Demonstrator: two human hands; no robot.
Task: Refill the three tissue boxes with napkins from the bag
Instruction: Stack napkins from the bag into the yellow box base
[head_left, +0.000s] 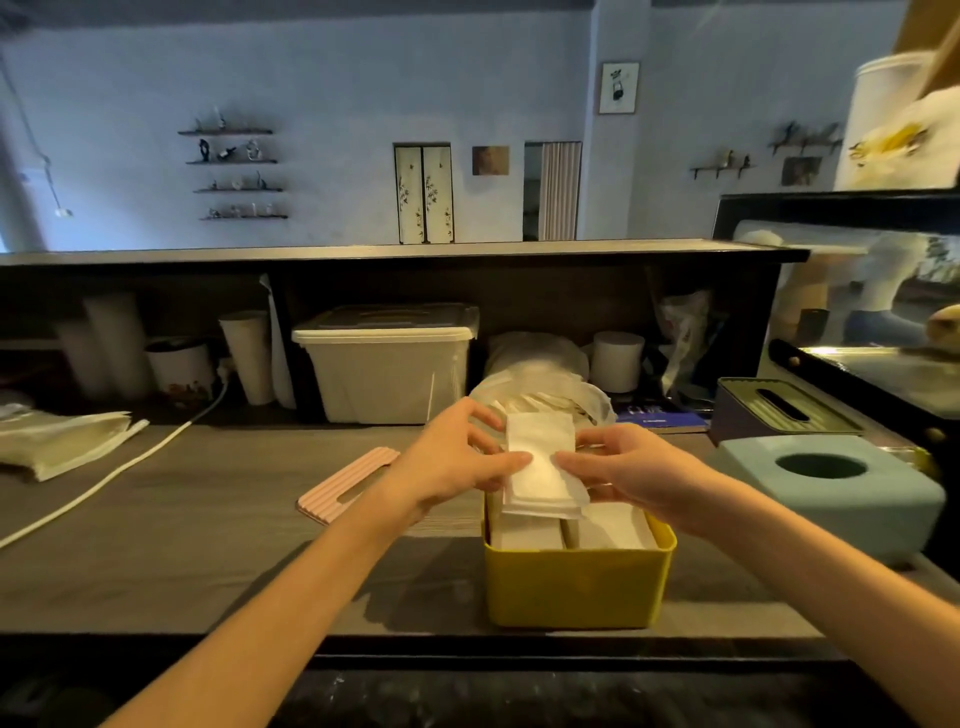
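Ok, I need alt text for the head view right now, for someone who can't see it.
Both hands, left hand and right hand, hold a stack of white napkins above an open yellow tissue box already partly filled with napkins. A pink lid lies left of it; a blue box and a dark box sit right.

Both hands over a yellow box (576, 582) on the desk (182, 519), left hand (452, 462) and right hand (634, 467) holding a napkin stack (543, 467) from either side, thumbs on top. White napkins already inside the box. Just beyond, a plastic bag (545, 389) of napkins. Left of the box, a pink lid (348, 486) lying flat. To the right, a blue box (831, 493) and, farther, a dark box (779, 415), both lidded.
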